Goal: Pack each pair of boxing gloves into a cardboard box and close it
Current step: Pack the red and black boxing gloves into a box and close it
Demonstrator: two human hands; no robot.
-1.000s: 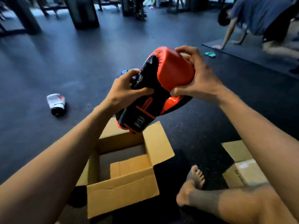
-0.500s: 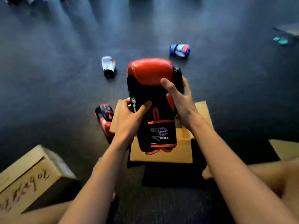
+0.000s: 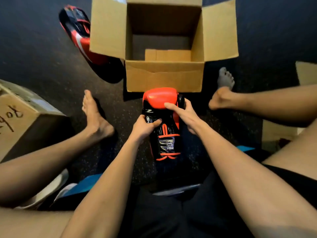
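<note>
1. I hold the red-and-black glove (image 3: 161,124) in both hands, low between my legs, just in front of the near wall of the open cardboard box (image 3: 164,76). A second ago it was up in the air above the box; half a second ago it was upright over the box; now it is down and short of the opening.
2. My left hand (image 3: 145,125) is clamped on the glove's left edge, thumb across the black palm.
3. My right hand (image 3: 184,114) grips the right side, index finger laid over the red padding, other fingers wrapped behind near the thumb part.
4. Glove orientation: red knuckle end toward the box, cuff with the "10OZ" label toward me.
5. Box: four flaps open, inside looks empty apart from the folded bottom flap. Nothing packed yet.
6. A second red-and-black glove (image 3: 80,36) lies on the floor, partly under the box's left flap; whether it is the mate I cannot tell.
7. Another box with handwriting (image 3: 25,121) sits at my left.
8. Judgement: the glove got lowered for a regrip, so the next step is pushing it forward into the box.
</note>
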